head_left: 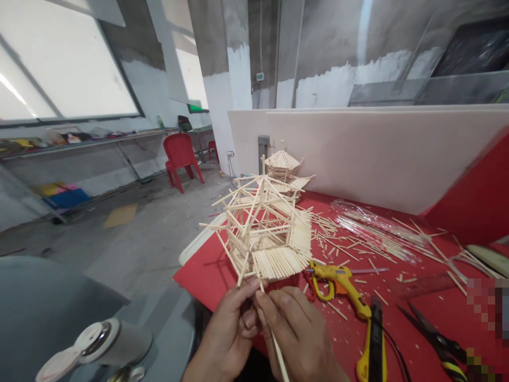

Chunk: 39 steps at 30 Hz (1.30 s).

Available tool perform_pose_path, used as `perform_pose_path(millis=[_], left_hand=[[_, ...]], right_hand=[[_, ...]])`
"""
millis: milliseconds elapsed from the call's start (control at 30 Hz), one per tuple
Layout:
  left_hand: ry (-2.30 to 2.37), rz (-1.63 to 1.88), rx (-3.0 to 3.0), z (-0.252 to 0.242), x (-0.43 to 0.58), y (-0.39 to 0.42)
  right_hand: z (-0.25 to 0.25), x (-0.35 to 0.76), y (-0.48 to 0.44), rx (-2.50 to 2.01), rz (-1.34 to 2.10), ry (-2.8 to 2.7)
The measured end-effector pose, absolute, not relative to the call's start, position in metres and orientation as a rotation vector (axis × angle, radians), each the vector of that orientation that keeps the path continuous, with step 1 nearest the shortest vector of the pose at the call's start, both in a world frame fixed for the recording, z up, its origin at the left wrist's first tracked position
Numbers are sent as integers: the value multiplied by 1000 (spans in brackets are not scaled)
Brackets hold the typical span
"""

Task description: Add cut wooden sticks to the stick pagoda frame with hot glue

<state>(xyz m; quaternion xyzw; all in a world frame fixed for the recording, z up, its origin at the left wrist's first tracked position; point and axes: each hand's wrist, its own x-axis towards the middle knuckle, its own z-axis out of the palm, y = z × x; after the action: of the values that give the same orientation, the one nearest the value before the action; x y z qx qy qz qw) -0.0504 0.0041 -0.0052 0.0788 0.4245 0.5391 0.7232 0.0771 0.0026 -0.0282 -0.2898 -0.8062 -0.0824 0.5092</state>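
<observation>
A thin wooden stick [279, 354] slants up from the bottom edge between my hands. My right hand [300, 326] is closed round it, the fingers pressed along its length. My left hand [233, 326] pinches near the stick's upper end, with part of the grip hidden by the fingers. Just beyond my fingertips stands a model pavilion [264, 217] built of wooden sticks. Its near roof panel [280, 262] is covered with sticks laid side by side, while the upper roof is open framing. A yellow glue gun [338, 278] lies right of the model.
A yellow utility knife [376, 339] and scissors [435, 334] lie at right on the red table [330, 339]. Behind them are loose sticks and a plastic bag of sticks [377, 231]. A second stick model [282, 162] stands behind. At lower left is an open-lidded bottle [127, 342].
</observation>
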Motion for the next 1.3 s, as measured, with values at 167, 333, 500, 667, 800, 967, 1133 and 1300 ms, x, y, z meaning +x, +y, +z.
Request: perform_pose_path(millis=[167, 333, 500, 667, 800, 967, 1133, 1300], left_hand=[[948, 1192, 210, -5, -50, 2], [976, 1177, 213, -6, -52, 1], [985, 1153, 200, -6, -52, 2], [997, 1144, 183, -6, -52, 4], [960, 1127, 118, -9, -52, 5], [934, 1124, 93, -12, -53, 4], [969, 1097, 37, -12, -54, 5], [955, 1091, 38, -13, -54, 4]], right_hand=[[-30, 77, 2, -695, -185, -1938], [-25, 76, 1, -714, -198, -1916], [-23, 74, 4, -736, -237, -1881], [-28, 74, 8, -759, -324, -1906], [-34, 77, 9, -786, -337, -1947], [-42, 73, 9, -831, -355, -1955], [-61, 53, 10, -896, -390, -1691], [-68, 49, 10, -931, -381, -1712]])
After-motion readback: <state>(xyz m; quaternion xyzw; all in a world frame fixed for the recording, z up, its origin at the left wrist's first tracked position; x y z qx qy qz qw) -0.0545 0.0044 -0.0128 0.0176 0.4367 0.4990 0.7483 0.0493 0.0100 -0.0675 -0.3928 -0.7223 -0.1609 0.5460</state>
